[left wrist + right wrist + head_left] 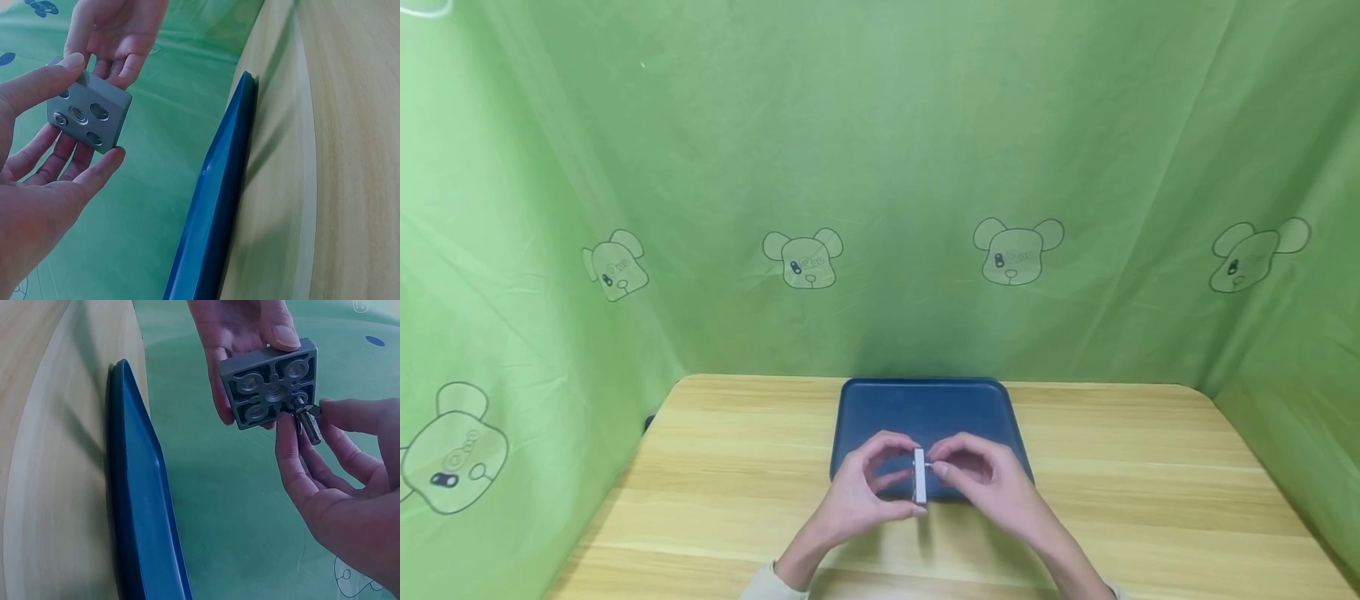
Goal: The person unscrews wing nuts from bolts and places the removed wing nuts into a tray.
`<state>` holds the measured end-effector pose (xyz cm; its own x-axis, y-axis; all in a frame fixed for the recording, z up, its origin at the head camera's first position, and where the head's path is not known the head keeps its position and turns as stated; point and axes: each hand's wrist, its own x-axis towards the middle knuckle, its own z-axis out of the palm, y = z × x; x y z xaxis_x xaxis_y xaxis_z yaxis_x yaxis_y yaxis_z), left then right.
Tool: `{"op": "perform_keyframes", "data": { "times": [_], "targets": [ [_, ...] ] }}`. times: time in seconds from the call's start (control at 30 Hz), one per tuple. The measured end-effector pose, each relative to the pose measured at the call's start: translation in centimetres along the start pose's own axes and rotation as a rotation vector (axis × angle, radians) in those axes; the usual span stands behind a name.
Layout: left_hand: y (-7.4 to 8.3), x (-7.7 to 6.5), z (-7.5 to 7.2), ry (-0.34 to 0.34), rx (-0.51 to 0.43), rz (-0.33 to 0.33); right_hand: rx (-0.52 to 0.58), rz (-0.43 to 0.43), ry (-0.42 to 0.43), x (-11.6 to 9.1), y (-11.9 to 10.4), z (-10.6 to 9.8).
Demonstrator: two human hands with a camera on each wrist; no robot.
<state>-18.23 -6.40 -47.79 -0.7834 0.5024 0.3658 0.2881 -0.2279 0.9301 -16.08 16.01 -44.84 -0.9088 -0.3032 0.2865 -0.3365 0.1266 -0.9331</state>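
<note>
My left hand [861,492] grips a square grey metal plate [921,479] by its edges, thumb on one side and fingers on the other. The plate stands upright above the tray's near edge. In the right wrist view its ribbed face shows several round holes, and a threaded bolt [312,430] sticks out through one corner hole. My right hand [992,479] pinches a wing nut [308,410] on that bolt, close to the plate, between thumb and fingertips. The left wrist view shows the plate's smooth face with the bolt's head [60,119] seated in a corner hole.
A dark blue tray [925,400] with a low raised rim lies on the wooden table [1135,467], behind and below the hands. A green curtain [895,150] with bear-head drawings surrounds the table at the back and both sides.
</note>
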Motion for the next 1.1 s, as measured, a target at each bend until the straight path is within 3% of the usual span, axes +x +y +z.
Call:
{"op": "perform_keyframes", "data": {
  "times": [0.77,1.1],
  "targets": [
    [0.08,0.01,-0.08,-0.006,-0.006,-0.001,-0.004,0.033,-0.005,-0.07,-0.04,0.05],
    [0.12,0.03,-0.04,-0.002,0.001,0.003,-0.011,0.006,-0.007,0.03,0.1,-0.02]
  ]
}}
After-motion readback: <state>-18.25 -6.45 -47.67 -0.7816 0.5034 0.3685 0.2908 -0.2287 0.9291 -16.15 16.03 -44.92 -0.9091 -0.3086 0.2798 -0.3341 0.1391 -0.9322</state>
